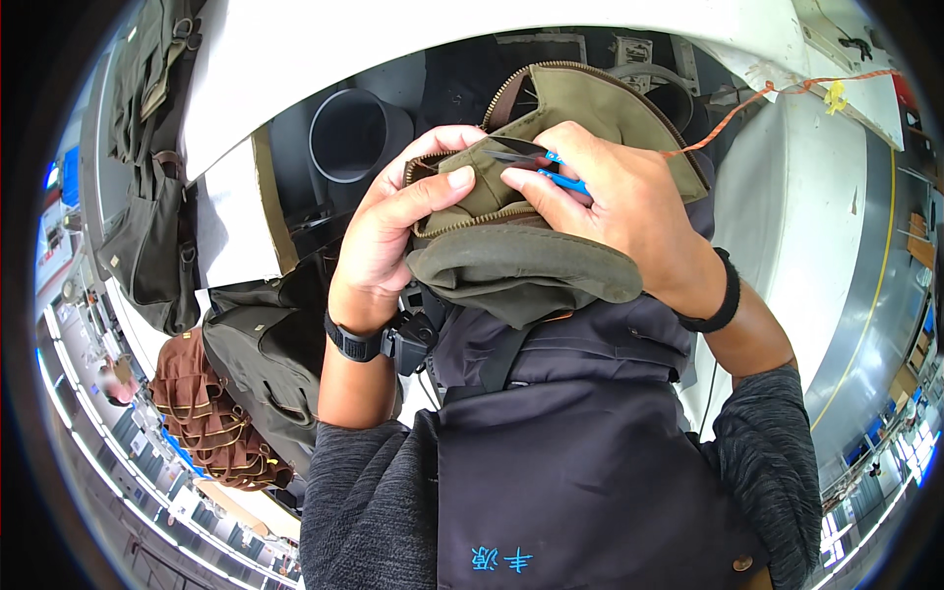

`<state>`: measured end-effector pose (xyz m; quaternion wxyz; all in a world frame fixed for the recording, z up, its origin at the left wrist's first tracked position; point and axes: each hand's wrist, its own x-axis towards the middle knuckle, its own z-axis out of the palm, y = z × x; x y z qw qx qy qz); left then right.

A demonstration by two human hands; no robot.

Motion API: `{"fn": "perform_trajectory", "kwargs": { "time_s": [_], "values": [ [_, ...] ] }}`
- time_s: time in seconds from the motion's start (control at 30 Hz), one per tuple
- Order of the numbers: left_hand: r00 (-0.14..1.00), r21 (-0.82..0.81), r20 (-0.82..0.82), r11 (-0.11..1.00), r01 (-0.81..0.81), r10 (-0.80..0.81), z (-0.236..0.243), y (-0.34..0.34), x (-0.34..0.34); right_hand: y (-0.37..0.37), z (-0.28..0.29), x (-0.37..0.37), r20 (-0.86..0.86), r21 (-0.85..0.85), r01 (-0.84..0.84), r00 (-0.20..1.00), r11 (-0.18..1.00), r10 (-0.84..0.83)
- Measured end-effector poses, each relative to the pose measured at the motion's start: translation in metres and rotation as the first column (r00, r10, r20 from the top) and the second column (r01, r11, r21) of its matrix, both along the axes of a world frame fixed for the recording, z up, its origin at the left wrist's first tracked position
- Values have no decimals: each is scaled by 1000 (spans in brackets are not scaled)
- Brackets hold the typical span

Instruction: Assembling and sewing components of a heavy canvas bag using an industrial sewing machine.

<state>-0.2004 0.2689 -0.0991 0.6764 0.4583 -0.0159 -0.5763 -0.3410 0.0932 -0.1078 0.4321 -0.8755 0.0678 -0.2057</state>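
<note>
An olive canvas bag [605,103] with an opened brass zipper rests over my lap, its darker rounded side [521,258] folded toward me. My left hand [388,216] pinches the bag's zippered edge between thumb and fingers. In my right hand [629,197] is a pair of small scissors with blue handles [565,181]. Their dark blades point left, lying close over the fabric beside my left fingertips. Whether the blade tips touch the cloth or a thread, I cannot tell.
A white work surface [285,59] curves around the far side and the left. Under its edge stands a dark grey round tube [349,135]. Dark green bags [261,359] and a brown ruffled pile [211,418] lie at left. An orange twisted cord [733,120] hangs at right.
</note>
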Motion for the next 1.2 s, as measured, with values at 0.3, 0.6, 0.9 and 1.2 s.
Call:
{"fn": "perform_trajectory", "kwargs": {
  "time_s": [0.3,0.6,0.9,1.2],
  "values": [
    [998,-3,62,999,33,-33,-1,0,2,2,-1,2,19,-74,5,1000,997,-3],
    [997,-3,73,1000,28,-28,-4,1,3,4,-1,4,21,-83,-2,1000,997,4],
    [995,-5,98,1000,26,-25,-5,-2,-1,12,-2,5,11,-143,53,999,988,-52],
    [993,21,113,1000,11,-14,2,-6,-3,8,-2,5,-100,66,23,995,998,-16]
  ]
}}
